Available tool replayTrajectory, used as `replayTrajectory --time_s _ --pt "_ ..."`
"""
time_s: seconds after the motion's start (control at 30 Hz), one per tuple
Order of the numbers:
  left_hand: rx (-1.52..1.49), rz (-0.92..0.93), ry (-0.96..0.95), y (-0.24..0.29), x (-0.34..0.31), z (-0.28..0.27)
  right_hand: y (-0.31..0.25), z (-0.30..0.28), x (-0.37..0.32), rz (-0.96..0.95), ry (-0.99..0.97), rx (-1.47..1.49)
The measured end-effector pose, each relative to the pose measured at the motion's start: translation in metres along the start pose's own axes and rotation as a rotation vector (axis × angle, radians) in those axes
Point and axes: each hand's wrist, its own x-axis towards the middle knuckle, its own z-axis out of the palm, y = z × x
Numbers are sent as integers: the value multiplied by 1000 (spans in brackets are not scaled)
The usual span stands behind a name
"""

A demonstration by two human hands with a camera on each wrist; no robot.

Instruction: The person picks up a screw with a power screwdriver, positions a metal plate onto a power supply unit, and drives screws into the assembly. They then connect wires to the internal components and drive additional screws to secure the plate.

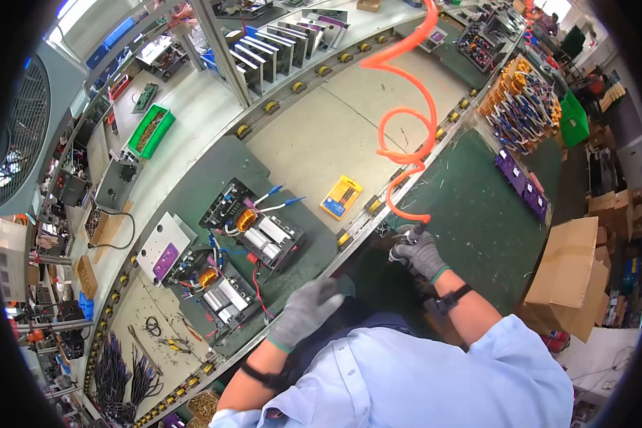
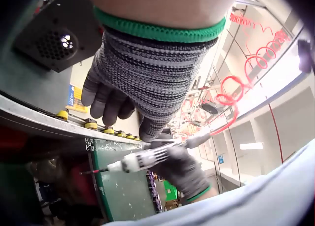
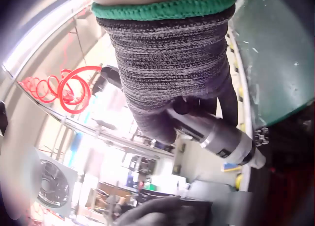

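My gloved right hand [image 1: 422, 255] grips an air screwdriver [image 3: 216, 135], its fingers curled round the body, over the right side of the line. The driver's bit [image 2: 93, 172] shows in the left wrist view. An orange coiled hose [image 1: 429, 121] runs up from the tool. My gloved left hand [image 1: 308, 311] is beside the line's near edge, fingers relaxed and holding nothing. Left of it, two open electronic units [image 1: 253, 227] with white cylinders and copper coils stand on a dark green board [image 1: 299, 207]. A metal plate with a purple label [image 1: 165, 260] lies against the nearer unit.
A yellow box [image 1: 342, 197] lies on the conveyor. Purple parts [image 1: 522, 187] and bundled cables [image 1: 522, 107] are at the right, with a cardboard box [image 1: 565, 267] nearer. A green bin [image 1: 151, 131] stands on the far bench. Black wire bundles [image 1: 114, 378] and pliers [image 1: 174, 346] lie lower left.
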Motion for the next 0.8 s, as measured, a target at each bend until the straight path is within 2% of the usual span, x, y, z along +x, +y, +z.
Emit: replayTrajectory --time_s 0.07,0.13,0.17,0.2,0.23,0.27,0.33,0.37,0.4,0.43,0.47,0.5,0.53,0.6,0.67,0.73,0.8 --pt "73 -47 71 -10 -40 -15 65 16 38 39 35 38" --pt "-40 -227 150 -6 -83 -29 115 28 66 87 72 72" --pt "-37 -238 153 -23 -105 -30 130 34 77 72 116 120" --pt "-84 -324 255 -45 -131 -30 136 40 84 56 159 167" --pt "-131 -412 362 -62 -151 -28 111 39 75 113 154 -19" --pt "-129 -434 385 -75 -166 -25 77 39 61 22 189 -308" --pt "-163 -454 599 -100 -205 -31 134 53 84 -228 160 -427" --pt "-102 -485 631 -106 -217 -40 168 59 97 -380 187 -378" --pt "-132 -525 700 -126 -231 -42 159 64 97 -107 198 -102" --pt "-254 -549 775 -137 -241 -48 129 62 84 -103 189 -238" --pt "-384 -559 836 -146 -245 -54 129 65 80 -46 229 -35" --pt "-387 -563 861 -155 -247 -62 133 65 82 -81 271 -86" --pt "-468 -622 905 -165 -246 -72 139 67 82 -126 315 19" --pt "-558 -672 948 -189 -238 -93 145 65 84 -33 300 52" --pt "-617 -586 935 -217 -224 -112 146 64 86 -35 377 -105" --pt "-428 -462 844 -255 -199 -143 163 57 90 -49 354 85" --pt "-475 -404 926 -276 -155 -175 180 43 94 20 367 149"
